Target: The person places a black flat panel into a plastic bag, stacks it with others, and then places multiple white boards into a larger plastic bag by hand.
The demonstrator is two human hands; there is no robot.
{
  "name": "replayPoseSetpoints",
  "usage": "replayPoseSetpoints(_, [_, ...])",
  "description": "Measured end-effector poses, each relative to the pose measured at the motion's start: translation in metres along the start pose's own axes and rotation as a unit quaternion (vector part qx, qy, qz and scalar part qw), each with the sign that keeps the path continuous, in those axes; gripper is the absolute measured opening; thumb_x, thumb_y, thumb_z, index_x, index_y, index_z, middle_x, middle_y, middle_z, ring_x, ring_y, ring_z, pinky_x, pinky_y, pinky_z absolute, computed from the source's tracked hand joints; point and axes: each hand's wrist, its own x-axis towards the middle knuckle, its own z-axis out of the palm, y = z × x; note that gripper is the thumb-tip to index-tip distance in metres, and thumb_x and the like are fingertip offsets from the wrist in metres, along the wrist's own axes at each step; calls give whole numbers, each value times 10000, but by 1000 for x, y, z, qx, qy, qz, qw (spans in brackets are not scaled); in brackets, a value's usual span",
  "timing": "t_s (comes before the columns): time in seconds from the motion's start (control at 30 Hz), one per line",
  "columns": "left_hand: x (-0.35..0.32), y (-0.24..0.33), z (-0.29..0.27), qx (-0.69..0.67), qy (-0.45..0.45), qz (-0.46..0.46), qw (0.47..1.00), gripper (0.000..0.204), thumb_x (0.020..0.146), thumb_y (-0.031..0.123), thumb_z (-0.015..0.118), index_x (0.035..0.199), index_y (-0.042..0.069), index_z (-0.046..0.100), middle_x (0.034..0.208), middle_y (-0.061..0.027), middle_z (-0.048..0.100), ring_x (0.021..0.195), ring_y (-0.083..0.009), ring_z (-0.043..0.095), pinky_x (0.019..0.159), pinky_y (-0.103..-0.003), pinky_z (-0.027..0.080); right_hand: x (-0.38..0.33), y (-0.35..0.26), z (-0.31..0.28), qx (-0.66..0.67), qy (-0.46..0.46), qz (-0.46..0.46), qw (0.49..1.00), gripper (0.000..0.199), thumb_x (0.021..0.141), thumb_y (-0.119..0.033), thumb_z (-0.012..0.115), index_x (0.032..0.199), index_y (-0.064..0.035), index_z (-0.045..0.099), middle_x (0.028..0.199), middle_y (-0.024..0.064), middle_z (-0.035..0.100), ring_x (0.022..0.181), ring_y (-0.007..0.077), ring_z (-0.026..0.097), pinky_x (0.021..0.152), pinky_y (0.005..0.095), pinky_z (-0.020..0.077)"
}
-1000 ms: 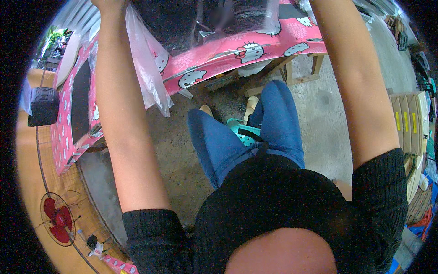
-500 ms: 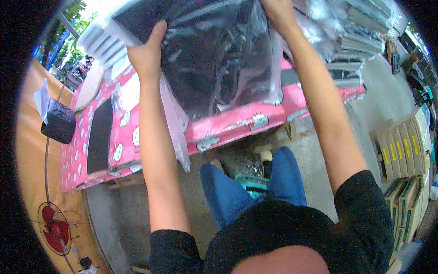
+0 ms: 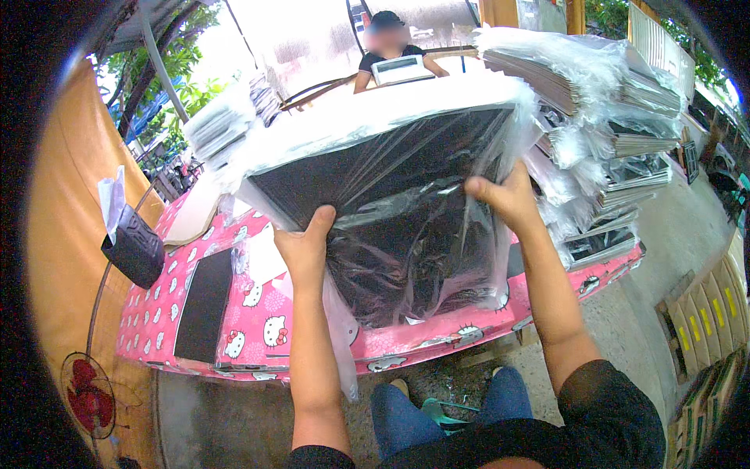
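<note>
My two hands, left (image 3: 305,248) and right (image 3: 512,199), are clamped on one black panel (image 3: 398,176) in clear plastic, over the pink cat-print table (image 3: 254,344). On it, one black sheet (image 3: 205,309) lies left; bagged panels (image 3: 617,148) pile right, too overlapped to count. Around: one person (image 3: 387,47) opposite, one black bin (image 3: 137,254), one red fan (image 3: 90,395), orange wall (image 3: 70,234), concrete floor (image 3: 234,422).
</note>
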Motion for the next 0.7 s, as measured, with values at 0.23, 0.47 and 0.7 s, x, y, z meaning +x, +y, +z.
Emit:
replayPoseSetpoints(0.23, [-61,-84,-52,68,-107,-137,982,633,474,84,648,1069,-20,460,1025,-102,520,927,-238,505,849,-344,389,-71,75,-10,-31,-166,176,970,890,462,-320,808,1185,-2,396,1120,123,511,1048,230,474,910,349,352])
replayPoseSetpoints(0.47, [-72,-84,-48,92,-150,-205,963,714,418,67,739,1066,-28,455,923,-96,558,883,-232,522,835,-324,396,-86,106,-3,21,-64,107,992,709,521,-298,789,1078,1,467,970,92,558,893,175,518,799,320,406])
replayPoseSetpoints(0.7, [12,-71,-34,-38,-161,-137,977,713,538,176,772,1122,-35,422,1070,-110,499,975,-232,483,869,-341,375,-55,31,26,-105,-3,-22,994,545,636,-267,727,1047,12,500,964,113,575,881,194,546,787,322,414])
